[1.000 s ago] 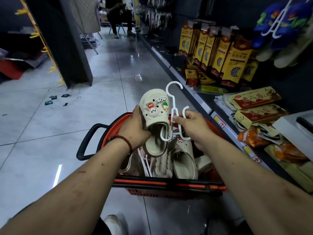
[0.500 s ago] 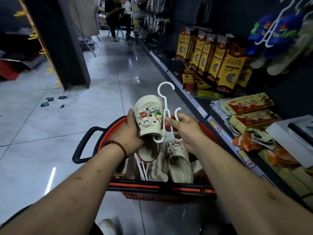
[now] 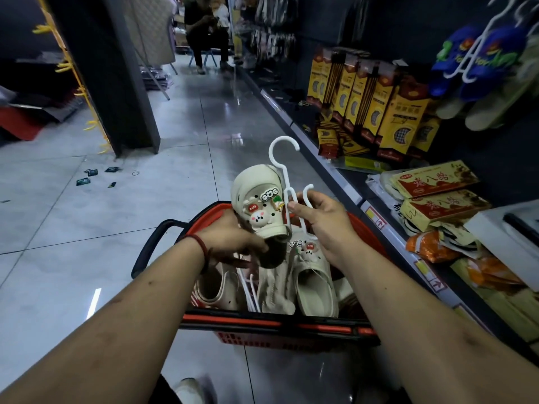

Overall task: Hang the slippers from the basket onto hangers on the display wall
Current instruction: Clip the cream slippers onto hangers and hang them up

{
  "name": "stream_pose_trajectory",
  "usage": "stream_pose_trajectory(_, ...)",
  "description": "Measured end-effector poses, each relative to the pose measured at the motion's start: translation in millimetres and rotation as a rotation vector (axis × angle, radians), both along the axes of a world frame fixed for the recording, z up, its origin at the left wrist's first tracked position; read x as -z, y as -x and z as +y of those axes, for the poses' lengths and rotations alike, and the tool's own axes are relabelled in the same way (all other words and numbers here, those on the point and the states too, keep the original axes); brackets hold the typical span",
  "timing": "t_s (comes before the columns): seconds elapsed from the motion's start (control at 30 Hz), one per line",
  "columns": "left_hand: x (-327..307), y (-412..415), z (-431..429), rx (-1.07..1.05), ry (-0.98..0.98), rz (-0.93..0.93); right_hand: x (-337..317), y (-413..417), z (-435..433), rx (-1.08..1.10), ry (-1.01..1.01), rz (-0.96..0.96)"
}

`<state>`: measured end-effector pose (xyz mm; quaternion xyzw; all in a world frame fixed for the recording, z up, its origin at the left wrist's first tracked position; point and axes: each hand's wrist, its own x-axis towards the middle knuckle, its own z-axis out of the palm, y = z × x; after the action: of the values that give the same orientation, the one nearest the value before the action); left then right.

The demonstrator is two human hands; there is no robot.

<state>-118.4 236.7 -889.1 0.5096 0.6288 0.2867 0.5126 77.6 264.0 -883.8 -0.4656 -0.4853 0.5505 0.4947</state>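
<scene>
A cream slipper (image 3: 262, 205) with charm decorations is held toe-up above the red basket (image 3: 280, 325); my left hand (image 3: 233, 240) grips its heel end from below. My right hand (image 3: 323, 220) pinches a white plastic hanger (image 3: 281, 158) beside the slipper, hook pointing up, one arm of the hanger reaching into the slipper's opening. More cream slippers (image 3: 312, 275) and loose white hangers lie in the basket. Blue slippers on a white hanger (image 3: 478, 56) hang on the dark display wall at the upper right.
Low shelves along the right carry yellow insole boxes (image 3: 376, 109), red-and-yellow packets (image 3: 434, 182) and orange bags. A dark pillar (image 3: 116, 77) stands at left on the tiled floor. A seated person (image 3: 207, 33) is down the aisle. Small scraps lie on the floor.
The slipper and hanger stay between both hands over the basket; my left hand has slid down to the slipper's heel, and my right hand has shifted its pinch on the hanger.
</scene>
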Motion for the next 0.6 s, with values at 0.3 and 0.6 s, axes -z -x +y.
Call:
stream_pose_trajectory(0.3,-51,-2,-12,-0.341,-0.657,0.139,5,6,-5,-0.114,0.034,-0.027)
stream_pose_trajectory(0.6,-36,1,0,-0.27,-0.355,0.136,9,10,-9,-0.208,0.033,-0.073)
